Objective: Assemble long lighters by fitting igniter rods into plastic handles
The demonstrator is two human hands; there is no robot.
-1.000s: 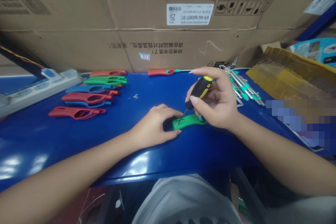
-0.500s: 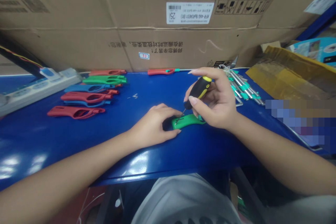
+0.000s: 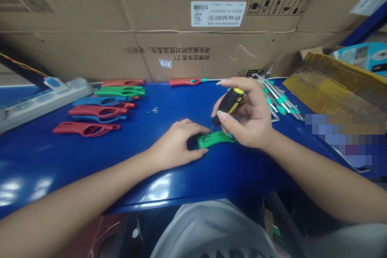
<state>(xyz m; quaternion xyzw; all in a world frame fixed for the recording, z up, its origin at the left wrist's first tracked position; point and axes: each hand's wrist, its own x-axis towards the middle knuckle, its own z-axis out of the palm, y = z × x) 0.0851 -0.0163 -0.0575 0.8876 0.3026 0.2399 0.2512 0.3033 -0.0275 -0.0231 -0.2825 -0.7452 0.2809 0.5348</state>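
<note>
A green plastic lighter handle lies on the blue table in front of me. My left hand steadies its left end, thumb on the near side and fingers on the far side. In my right hand is a black and yellow screwdriver, held at a slant by its grip. The thin shaft points down to the left, and its tip meets the handle near the left end. The right part of the handle is partly hidden behind my right hand.
Red, green and blue lighter handles lie in a row at the left, by a white power strip. Small screws lie mid-table. Metal lighter tubes are piled at the right. A cardboard box walls off the back.
</note>
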